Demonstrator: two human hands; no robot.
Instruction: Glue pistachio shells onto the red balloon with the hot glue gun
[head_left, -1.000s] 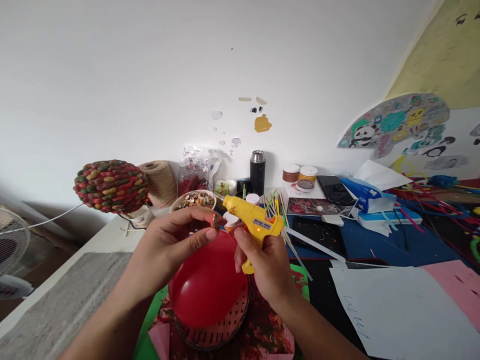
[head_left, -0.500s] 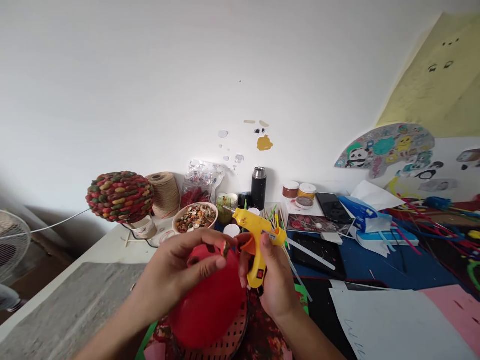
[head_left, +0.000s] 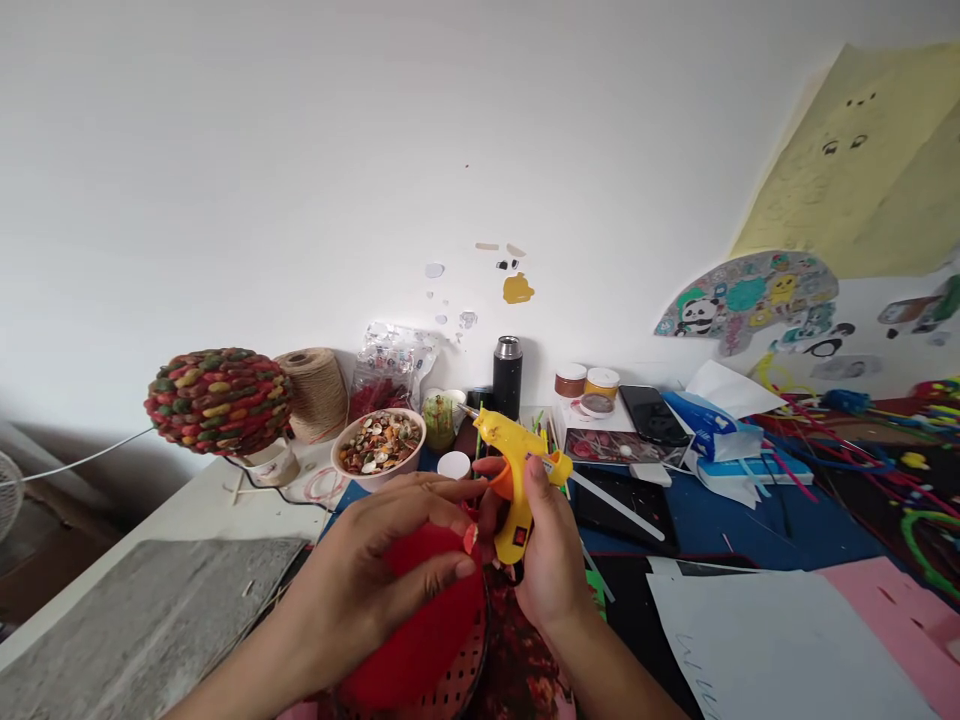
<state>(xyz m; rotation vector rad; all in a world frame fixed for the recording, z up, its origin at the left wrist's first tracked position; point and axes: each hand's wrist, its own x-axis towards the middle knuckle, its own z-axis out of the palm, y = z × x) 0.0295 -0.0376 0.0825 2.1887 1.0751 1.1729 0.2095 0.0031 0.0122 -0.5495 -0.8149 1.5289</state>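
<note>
My left hand (head_left: 397, 570) pinches a small red piece (head_left: 470, 539) between thumb and forefinger, above a smooth red rounded object (head_left: 420, 640). That object rests in a dark-rimmed basket (head_left: 469, 655) with a perforated pink lining. In my right hand (head_left: 551, 555) is a yellow glue gun (head_left: 514, 450), its fingers wrapped round the handle near the orange trigger. The metal nozzle points up and left, and a clear glue stick (head_left: 619, 508) sticks out of its back. The gun's tip stands apart from the red piece.
Behind my hands are a bowl of mixed small pieces (head_left: 379, 447), a twine spool (head_left: 313, 392), a black bottle (head_left: 508, 380) and paint jars (head_left: 585, 381). A multicoloured ball (head_left: 217, 402) stands at left. A phone (head_left: 655, 415), papers (head_left: 750, 640) and pipe cleaners lie at right.
The view has turned slightly right. My left hand has shifted a little down and right with the pinched piece, whose red side now shows. My right hand still holds the glue gun.
</note>
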